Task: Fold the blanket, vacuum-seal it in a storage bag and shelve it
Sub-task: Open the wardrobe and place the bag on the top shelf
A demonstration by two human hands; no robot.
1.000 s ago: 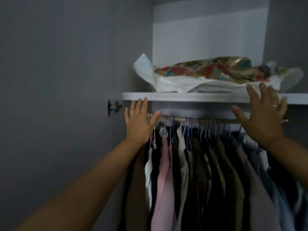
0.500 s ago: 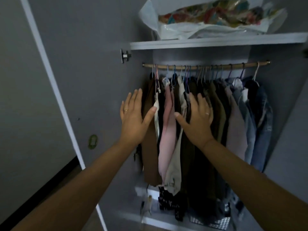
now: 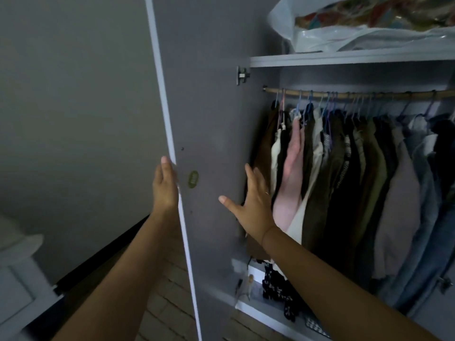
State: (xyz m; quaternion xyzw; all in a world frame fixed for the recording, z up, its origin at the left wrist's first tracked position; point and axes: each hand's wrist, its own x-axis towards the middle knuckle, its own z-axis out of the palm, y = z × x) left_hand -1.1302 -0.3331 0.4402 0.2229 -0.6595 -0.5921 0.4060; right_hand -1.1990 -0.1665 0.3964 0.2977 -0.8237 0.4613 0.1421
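Note:
The sealed storage bag (image 3: 369, 36), white plastic with the colourful patterned blanket (image 3: 384, 13) inside, lies on the wardrobe's top shelf (image 3: 344, 60) at the upper right. My left hand (image 3: 164, 187) grips the outer edge of the open grey wardrobe door (image 3: 209, 119), fingers wrapped behind it. My right hand (image 3: 253, 207) is spread open, palm close to the door's inner face near the hanging clothes; whether it touches the door is unclear. Both hands are well below the shelf.
A wooden rail (image 3: 357, 94) carries several hung garments (image 3: 344, 180). A lower shelf (image 3: 268, 313) holds a dark patterned cloth. A hinge (image 3: 242, 75) sits below the top shelf. A grey wall (image 3: 73, 107) and white furniture (image 3: 17, 267) are at left, brick-patterned floor (image 3: 165, 299) below.
Both hands have dropped from the shelf edge and moved left. The left hand has taken hold of the door's edge; the right hand now hovers at the door's inner face.

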